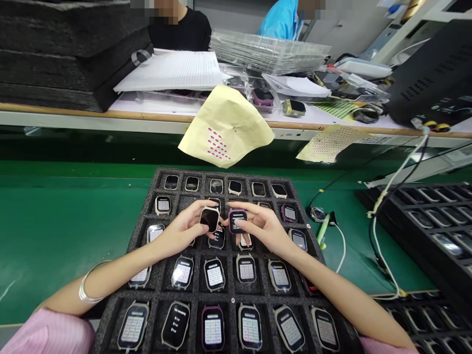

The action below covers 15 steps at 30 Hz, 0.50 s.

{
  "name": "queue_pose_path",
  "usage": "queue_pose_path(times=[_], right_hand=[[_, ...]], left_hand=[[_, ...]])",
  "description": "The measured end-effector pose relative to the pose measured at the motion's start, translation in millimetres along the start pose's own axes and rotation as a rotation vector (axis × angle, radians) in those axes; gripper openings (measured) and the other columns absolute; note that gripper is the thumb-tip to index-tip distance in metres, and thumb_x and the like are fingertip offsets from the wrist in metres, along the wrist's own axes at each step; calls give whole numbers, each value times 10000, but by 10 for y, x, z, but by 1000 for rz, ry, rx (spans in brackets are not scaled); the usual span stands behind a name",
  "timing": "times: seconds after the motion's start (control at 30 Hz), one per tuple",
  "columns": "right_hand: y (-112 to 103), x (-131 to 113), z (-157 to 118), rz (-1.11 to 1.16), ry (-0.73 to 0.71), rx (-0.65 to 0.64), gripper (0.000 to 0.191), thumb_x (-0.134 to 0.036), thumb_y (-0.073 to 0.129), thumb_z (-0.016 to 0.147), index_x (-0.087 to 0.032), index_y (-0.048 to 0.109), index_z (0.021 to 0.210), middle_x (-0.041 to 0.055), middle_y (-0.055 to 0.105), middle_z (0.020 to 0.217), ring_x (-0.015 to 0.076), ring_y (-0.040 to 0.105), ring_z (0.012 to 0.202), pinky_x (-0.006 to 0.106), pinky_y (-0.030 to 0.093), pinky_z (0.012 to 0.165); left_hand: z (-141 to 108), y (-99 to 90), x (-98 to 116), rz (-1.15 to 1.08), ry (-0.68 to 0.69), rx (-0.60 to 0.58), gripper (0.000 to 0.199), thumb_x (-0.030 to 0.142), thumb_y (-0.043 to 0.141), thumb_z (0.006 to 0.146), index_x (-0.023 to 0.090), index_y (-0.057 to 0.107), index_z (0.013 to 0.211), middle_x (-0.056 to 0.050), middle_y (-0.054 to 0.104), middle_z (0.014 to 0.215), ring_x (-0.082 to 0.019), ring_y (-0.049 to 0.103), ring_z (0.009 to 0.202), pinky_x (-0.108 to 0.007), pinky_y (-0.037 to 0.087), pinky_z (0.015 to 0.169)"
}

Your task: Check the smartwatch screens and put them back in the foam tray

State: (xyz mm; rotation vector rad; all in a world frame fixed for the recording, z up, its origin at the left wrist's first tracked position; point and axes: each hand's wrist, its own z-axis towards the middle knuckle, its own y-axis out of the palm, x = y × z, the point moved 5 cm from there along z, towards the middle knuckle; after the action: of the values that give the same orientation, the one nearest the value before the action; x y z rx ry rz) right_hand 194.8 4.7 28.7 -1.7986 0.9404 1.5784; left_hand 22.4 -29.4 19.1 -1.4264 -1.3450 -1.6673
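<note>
My left hand [190,227] is closed round a silver-framed watch [209,219] with a dark screen. Beside it, my right hand [263,227] holds a purple watch [237,214] whose screen shows white text, the thumb lying on the screen. Both hands are above the middle of a black foam tray [231,300], and the two watches are held close together. Square watches sit in the tray's compartments, many with lit white screens, such as a purple-framed one [213,328] in the front row. The back row's screens are dark.
A shelf edge [147,123] crosses behind the tray, with yellow papers [226,125] hanging from it. Black foam blocks [66,54] are stacked at left. Cables [383,206] and another watch tray [424,216] are at right. Two people are behind the shelf.
</note>
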Motion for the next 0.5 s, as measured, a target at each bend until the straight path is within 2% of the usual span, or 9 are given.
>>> queue_pose_path(times=[0.13,0.2,0.3,0.4,0.5], right_hand=[[33,-21,-4,-31,-46,-98,622,-200,703,781,-187,420,1335,59,679,976,137,676,784,239,563,660],[5,-8,20,-124,-62,-137,648,-206,698,777,-193,383,1344,74,655,1034,163,666,862,284,574,708],[-142,-3,96,-515,-123,-76,540,-243,675,790,-174,457,1279,90,610,1025,189,636,842,316,572,655],[-270,-59,176,-939,-277,-36,493,-236,691,768,-150,533,1228,121,551,1102,248,568,1000,424,525,842],[-316,-111,249,-1152,-358,-88,588,-259,690,778,-124,487,1313,153,522,1188,286,503,1107,482,437,958]], left_hand=[[-5,-5,17,5,-2,32,452,86,548,771,194,490,1206,-77,663,1056,-213,624,976,-324,564,751],[-7,-15,34,13,3,65,445,84,556,763,191,501,1192,-70,663,1034,-204,629,946,-316,563,741],[-11,-39,58,9,12,135,441,89,573,747,184,516,1174,-59,658,998,-191,630,898,-302,561,714],[-15,-62,74,-2,21,188,448,104,580,743,176,512,1179,-56,661,960,-187,621,888,-289,556,693],[-22,-69,82,0,11,203,461,127,596,741,171,506,1191,-64,671,960,-195,622,897,-290,554,696]])
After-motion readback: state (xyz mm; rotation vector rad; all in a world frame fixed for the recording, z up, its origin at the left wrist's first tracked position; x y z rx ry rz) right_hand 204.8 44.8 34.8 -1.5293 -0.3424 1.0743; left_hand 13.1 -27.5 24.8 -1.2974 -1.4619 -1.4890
